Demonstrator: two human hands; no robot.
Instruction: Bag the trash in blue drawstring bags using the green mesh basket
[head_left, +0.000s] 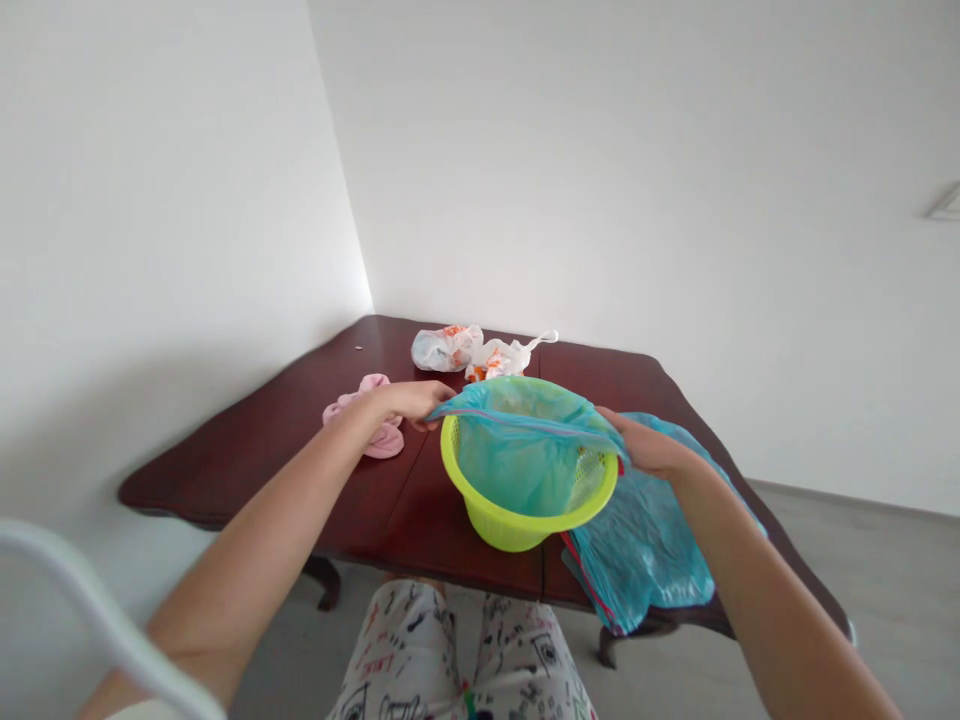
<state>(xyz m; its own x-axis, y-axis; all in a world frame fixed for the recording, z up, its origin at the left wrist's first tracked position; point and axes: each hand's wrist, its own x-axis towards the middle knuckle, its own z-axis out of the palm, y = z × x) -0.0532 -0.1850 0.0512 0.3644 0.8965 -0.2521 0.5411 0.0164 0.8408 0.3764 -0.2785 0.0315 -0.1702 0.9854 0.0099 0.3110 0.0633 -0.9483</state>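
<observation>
Right grip (646, 445) partly hidden by blue bag (517, 470); white cord (101, 612) cut off; speck (359, 348) too small to tell.

Left hand (420, 403) and right hand (649, 447) grip pink-edged blue plastic bag (517, 455), film hanging inside yellow-green basket (510, 527). More blue plastic (652, 545) right, overhanging near edge of dark red wooden table (225, 465). Pink fabric item (384, 442) left. Crumpled white-orange plastic bags (450, 350) far side.

Location: a room, apparently in a home. Indicators I observe: a dark wooden surface (412, 500) with curved legs (325, 580) below the hands (416, 402), a plastic basket (514, 528) between them, plain white walls (637, 200) beyond.
</observation>
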